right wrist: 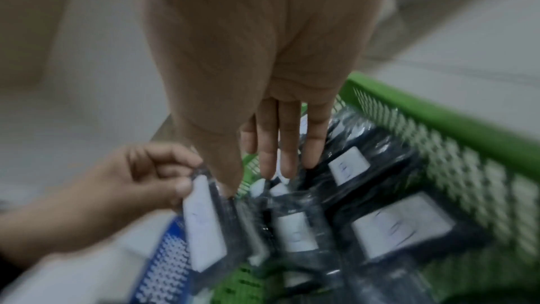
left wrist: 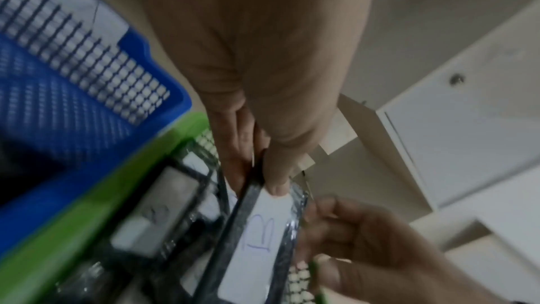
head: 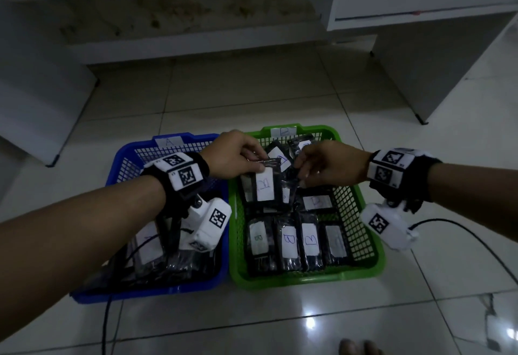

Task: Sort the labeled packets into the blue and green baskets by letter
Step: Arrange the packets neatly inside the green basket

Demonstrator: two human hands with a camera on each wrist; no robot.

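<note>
My left hand (head: 259, 162) pinches the top edge of a black packet (head: 265, 186) with a white label marked B (left wrist: 260, 235), holding it upright over the far left part of the green basket (head: 308, 279). The green basket carries a B tag and holds several B packets (head: 288, 240). The blue basket (head: 145, 296), tagged A, stands left of it with packets partly hidden under my left arm. My right hand (head: 302, 175) hovers beside the held packet, its fingers (right wrist: 287, 161) straight and pointing down onto the packets in the green basket.
Both baskets sit side by side on a glossy tiled floor. A black cable (head: 476, 242) runs across the floor at the right. White cabinets (head: 420, 46) stand behind and to the right, another white unit (head: 33, 88) at the left. Toes (head: 358, 347) show at the bottom edge.
</note>
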